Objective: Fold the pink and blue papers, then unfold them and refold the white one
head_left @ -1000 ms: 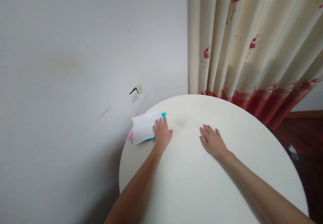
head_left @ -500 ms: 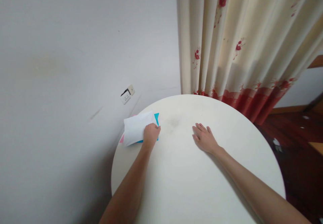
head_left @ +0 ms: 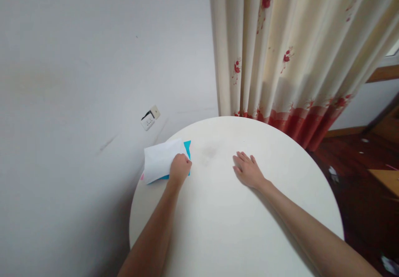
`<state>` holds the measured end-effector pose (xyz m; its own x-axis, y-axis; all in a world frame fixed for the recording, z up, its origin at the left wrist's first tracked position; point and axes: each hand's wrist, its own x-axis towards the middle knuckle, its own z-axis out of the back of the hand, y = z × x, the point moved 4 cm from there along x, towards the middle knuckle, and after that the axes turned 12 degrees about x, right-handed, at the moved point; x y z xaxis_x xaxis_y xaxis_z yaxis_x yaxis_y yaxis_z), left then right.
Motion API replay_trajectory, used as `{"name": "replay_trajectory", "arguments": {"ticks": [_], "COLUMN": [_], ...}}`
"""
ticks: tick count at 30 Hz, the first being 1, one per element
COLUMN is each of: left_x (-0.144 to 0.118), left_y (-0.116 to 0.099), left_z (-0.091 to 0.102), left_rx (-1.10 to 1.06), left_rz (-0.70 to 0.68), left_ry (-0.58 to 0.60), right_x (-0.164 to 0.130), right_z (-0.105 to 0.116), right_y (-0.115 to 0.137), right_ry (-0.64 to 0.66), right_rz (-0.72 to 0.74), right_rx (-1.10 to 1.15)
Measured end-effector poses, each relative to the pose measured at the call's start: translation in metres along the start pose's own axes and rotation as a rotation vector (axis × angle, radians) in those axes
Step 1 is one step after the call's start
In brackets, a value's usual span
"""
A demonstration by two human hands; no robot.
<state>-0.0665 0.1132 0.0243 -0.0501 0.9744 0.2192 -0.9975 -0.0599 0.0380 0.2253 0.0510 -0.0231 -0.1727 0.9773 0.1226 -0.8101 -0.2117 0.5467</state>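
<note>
On the far left a socket point(head_left: 149, 118) sits in the wall, and just below it the table point(head_left: 237, 227) rim comes close to that wall. There, at the rim, lies my stack: a white sheet point(head_left: 158, 162) on top, a blue sheet point(head_left: 187, 146) showing at its right corner, and a sliver of pink sheet point(head_left: 142, 176) peeking out at the lower left.

My left hand point(head_left: 180, 169) is curled over the right end of the white sheet, fingers folded in on its edge. I judge I have the top sheet pinched, but I cannot tell whether the blue one is caught in the same pinch, since my knuckles hide the edge.

That is the main risk: if I lift or drag now, two sheets may come together, or the lower ones may slide with it. The stack already overhangs the rim on the wall side, so a small push leftward could tip the pink and blue sheets into the gap beside the wall. A tight curl could also crease the white sheet.

Further right my right hand point(head_left: 247, 171) lies flat and spread on bare table, holding nothing, well apart from the stack. It pins nothing down, so the stack has no brace against sliding.

Beyond, a curtain point(head_left: 296, 52) hangs behind the table.
</note>
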Motion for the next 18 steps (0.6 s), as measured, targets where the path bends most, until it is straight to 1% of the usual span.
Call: {"name": "replay_trajectory", "arguments": {"ticks": [3,4,5,7,9,10,12,14,16,18], "left_x": [0.002,0.003,0.003,0.001,-0.007,-0.013,-0.029,-0.048,-0.068,-0.081], "left_y": [0.001,0.001,0.000,-0.004,-0.015,-0.025,-0.049,-0.079,-0.108,-0.127], "left_z": [0.002,0.004,0.008,0.019,0.032,0.037,0.042,0.040,0.030,0.016], "left_rx": [-0.016,-0.031,-0.052,-0.122,-0.193,-0.221,-0.280,-0.348,-0.386,-0.395], "left_rz": [0.010,0.012,0.013,0.012,-0.016,-0.050,-0.137,-0.265,-0.416,-0.493], "left_ry": [-0.049,-0.085,-0.137,-0.293,-0.422,-0.448,-0.450,-0.394,-0.298,-0.215], "right_x": [0.001,0.001,0.002,0.005,0.009,0.011,0.015,0.018,0.021,0.021], "right_z": [0.000,0.000,0.000,0.001,0.005,0.008,0.014,0.019,0.023,0.026], "right_y": [0.000,0.000,-0.001,-0.004,-0.010,-0.014,-0.022,-0.029,-0.033,-0.036], "right_ry": [-0.007,-0.011,-0.017,-0.039,-0.105,-0.156,-0.272,-0.345,-0.333,-0.255], "right_rz": [0.000,0.001,0.003,0.002,-0.015,-0.030,-0.071,-0.125,-0.205,-0.302], "right_rx": [0.009,0.016,0.027,0.069,0.142,0.191,0.288,0.357,0.359,0.286]}}
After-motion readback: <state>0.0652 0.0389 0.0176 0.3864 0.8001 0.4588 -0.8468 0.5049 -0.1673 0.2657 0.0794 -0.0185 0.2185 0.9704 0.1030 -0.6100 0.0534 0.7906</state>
